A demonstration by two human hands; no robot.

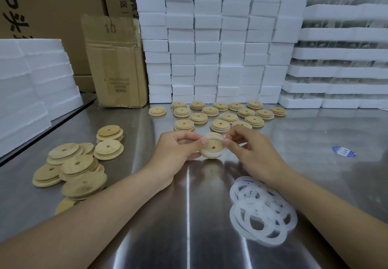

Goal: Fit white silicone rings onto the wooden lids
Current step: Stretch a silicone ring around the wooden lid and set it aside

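Note:
Above the middle of the steel table point(189, 216), both my hands hold one round wooden lid point(212, 149) with a centre hole. A white silicone ring point(212, 138) is stretched around its stepped edge. My left hand point(176, 149) pinches the lid and ring on the left side, and my right hand point(252, 153) pinches them on the right. A loose pile of white silicone rings point(262, 210) lies near my right forearm. Several bare wooden lids point(73, 168) are heaped at the left.
Several lids with rings on them point(220, 114) lie in rows at the back of the table. Behind them rise stacked white foam blocks point(210, 48). A cardboard box point(115, 63) and foam slabs point(31, 92) stand at the left. A blue-and-white sticker point(344, 151) lies at the right.

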